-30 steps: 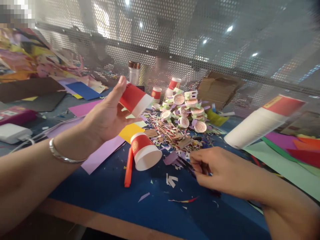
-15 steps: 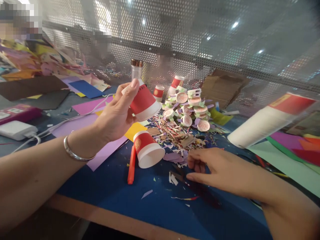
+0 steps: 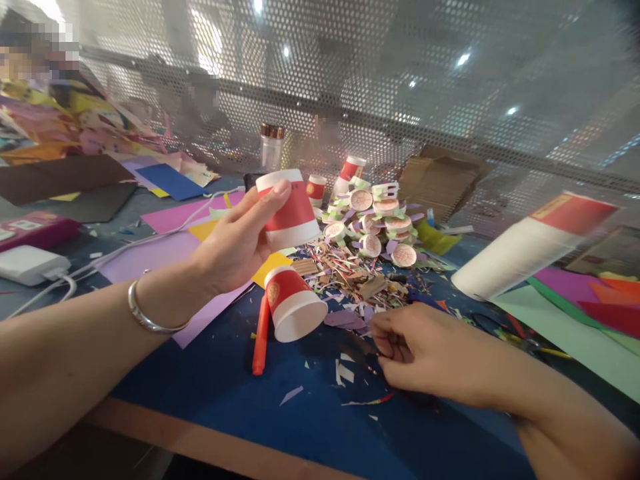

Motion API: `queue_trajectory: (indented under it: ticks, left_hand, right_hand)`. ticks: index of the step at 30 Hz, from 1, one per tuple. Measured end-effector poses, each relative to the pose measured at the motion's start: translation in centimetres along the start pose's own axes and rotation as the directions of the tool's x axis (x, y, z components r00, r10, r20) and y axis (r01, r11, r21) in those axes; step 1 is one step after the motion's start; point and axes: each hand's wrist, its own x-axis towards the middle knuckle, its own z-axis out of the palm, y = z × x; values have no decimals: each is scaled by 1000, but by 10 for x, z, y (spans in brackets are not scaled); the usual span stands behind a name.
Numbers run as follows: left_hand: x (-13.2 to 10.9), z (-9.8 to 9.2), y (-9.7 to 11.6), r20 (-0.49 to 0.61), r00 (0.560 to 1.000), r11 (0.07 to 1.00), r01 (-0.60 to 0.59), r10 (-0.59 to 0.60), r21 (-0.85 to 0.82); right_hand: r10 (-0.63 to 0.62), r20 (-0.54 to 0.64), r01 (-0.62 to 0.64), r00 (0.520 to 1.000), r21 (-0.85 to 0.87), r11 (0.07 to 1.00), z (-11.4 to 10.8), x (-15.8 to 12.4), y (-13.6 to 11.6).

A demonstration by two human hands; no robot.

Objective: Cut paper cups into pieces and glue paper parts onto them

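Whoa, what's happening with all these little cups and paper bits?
A person's left hand holds a red and white paper cup up off the table. Their right hand is low over the blue sheet, fingers curled among paper scraps; what it grips is unclear. A second cup lies on its side beside an orange marker, with a pile of cuttings behind.

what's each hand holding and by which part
The left hand grips a red and white paper cup round its side wall, thumb on the red band. The right hand pinches among paper scraps; anything held cannot be told.
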Motion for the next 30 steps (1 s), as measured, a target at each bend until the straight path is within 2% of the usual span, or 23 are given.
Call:
queue_trajectory:
  ticks: [4, 8, 12, 15, 20, 26, 28, 30]
  left_hand:
    - [0, -5, -4, -46, 994, 994, 104, -103, 23]
    - [-3, -4, -3, 9, 990, 989, 142, -142, 52]
    - [-5, -1, -3, 117, 978, 983, 163, -172, 84]
    - [-6, 0, -4, 172, 974, 985, 133, -150, 111]
    - [-8, 4, -4, 199, 970, 986, 113, -136, 125]
    - [-8, 6, -6, 177, 979, 974, 65, -105, 218]
    - [-7, 4, -8, 175, 979, 963, 51, -100, 264]
    - [-7, 2, -9, 185, 976, 951, 52, -113, 304]
  right_hand:
    - [-26, -136, 35, 990, 62, 997, -7, 1, 6]
    - [-13, -295, 67, 955, 173, 983, -7, 5, 12]
    - [-3, -471, 190, 882, 349, 918, -2, 10, 10]
    - [26, -568, 309, 822, 485, 818, 2, 12, 4]
    - [92, -622, 436, 778, 638, 634, 6, 14, -6]
    - [121, -648, 521, 752, 697, 493, 10, 15, -14]
    - [134, -640, 523, 756, 715, 463, 12, 16, -15]
    - [147, -604, 494, 783, 747, 445, 14, 17, -16]
